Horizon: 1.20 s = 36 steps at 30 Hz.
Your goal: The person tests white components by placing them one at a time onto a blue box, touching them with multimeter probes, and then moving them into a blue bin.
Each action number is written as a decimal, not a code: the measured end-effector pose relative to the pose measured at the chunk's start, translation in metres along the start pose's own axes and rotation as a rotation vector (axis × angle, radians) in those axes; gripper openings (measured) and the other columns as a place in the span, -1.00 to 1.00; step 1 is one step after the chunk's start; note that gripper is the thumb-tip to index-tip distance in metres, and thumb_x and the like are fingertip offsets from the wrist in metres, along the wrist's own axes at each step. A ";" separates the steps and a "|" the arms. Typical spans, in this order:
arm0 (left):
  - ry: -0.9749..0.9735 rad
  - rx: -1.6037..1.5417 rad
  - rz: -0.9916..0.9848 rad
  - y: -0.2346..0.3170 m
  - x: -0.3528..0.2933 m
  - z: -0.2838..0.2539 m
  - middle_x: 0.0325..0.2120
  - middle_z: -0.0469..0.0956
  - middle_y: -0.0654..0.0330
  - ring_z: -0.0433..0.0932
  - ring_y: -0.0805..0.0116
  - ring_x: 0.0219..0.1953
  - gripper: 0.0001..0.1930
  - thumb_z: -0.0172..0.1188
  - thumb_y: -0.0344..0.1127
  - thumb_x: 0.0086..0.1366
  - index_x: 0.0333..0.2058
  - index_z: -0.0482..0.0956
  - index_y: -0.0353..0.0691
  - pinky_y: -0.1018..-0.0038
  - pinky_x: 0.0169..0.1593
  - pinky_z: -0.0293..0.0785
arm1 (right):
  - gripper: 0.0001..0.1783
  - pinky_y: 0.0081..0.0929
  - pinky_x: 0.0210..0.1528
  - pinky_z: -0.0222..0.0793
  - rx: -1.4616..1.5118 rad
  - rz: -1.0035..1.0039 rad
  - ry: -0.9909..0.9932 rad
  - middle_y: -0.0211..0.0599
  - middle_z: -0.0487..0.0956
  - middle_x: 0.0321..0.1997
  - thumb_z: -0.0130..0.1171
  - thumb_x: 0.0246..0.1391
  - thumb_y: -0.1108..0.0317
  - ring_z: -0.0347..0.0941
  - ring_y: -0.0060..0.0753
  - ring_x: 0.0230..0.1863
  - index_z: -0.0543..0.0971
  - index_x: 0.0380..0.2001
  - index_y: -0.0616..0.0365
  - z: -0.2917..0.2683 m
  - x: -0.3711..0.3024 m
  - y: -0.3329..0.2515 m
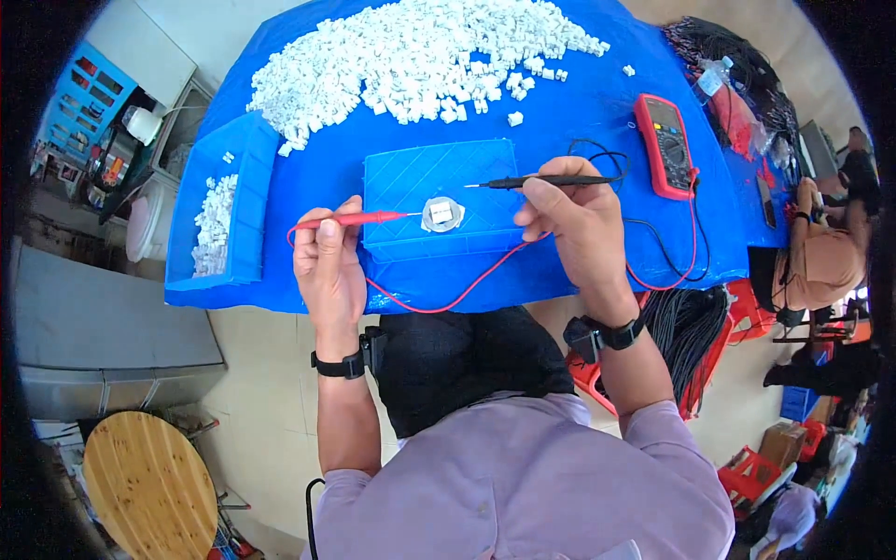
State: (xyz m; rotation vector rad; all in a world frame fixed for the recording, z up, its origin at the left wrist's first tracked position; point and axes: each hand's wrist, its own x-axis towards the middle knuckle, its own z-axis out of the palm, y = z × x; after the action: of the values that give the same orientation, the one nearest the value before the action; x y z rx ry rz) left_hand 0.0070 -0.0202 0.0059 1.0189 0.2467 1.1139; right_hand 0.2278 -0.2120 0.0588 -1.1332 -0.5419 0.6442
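Observation:
My left hand [329, 266] is closed around a red test probe [359, 218], whose metal tip points right and reaches close to a small white block [440, 212]. That block sits on a round metallic piece [455, 224] on top of an upturned blue plastic crate [397, 177]. In my right hand [581, 219] is a black test probe [537, 181], held pinched, its tip pointing left above the crate and apart from the block. Both leads run to a red multimeter [664, 149] lying at the right of the table. Whether the red tip touches the block I cannot tell.
A large heap of small white blocks [401, 56] covers the back of the blue-covered table [579, 103]. At the left stands a blue bin [245, 201] partly filled with similar pieces. Black cables and a plastic bottle [714, 77] lie at the right; another person [821, 252] sits beyond.

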 end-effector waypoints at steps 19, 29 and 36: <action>-0.003 0.068 0.007 -0.004 0.002 0.004 -0.08 0.69 -0.04 0.56 0.15 0.17 -0.81 0.21 -0.30 0.50 -0.01 0.51 -0.18 0.19 0.36 0.30 | -0.88 -0.66 -0.73 0.18 -0.043 0.043 -0.012 -0.38 0.59 -0.50 0.28 0.29 0.46 0.35 -0.65 -0.73 0.59 -0.15 0.21 0.006 -0.006 0.008; -0.006 0.099 0.020 -0.004 0.001 0.006 -0.09 0.69 -0.05 0.55 0.14 0.19 -0.81 0.23 -0.31 0.48 -0.02 0.51 -0.20 0.19 0.37 0.29 | -0.88 -0.65 -0.73 0.15 -0.098 0.036 -0.045 -0.39 0.59 -0.51 0.29 0.29 0.43 0.35 -0.68 -0.73 0.60 -0.15 0.19 0.002 -0.009 0.008; -0.012 0.097 0.020 -0.004 0.000 0.003 -0.09 0.69 -0.05 0.55 0.12 0.20 -0.82 0.22 -0.32 0.49 -0.02 0.52 -0.20 0.18 0.38 0.28 | -0.88 -0.66 -0.69 0.20 -0.072 0.013 -0.007 -0.36 0.61 -0.48 0.28 0.30 0.42 0.36 -0.65 -0.71 0.60 -0.16 0.20 0.006 -0.013 0.011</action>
State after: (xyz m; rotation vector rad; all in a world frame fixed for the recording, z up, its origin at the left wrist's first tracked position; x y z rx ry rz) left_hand 0.0114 -0.0223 0.0045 1.1162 0.2832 1.1224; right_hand 0.2126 -0.2146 0.0498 -1.2028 -0.5678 0.6443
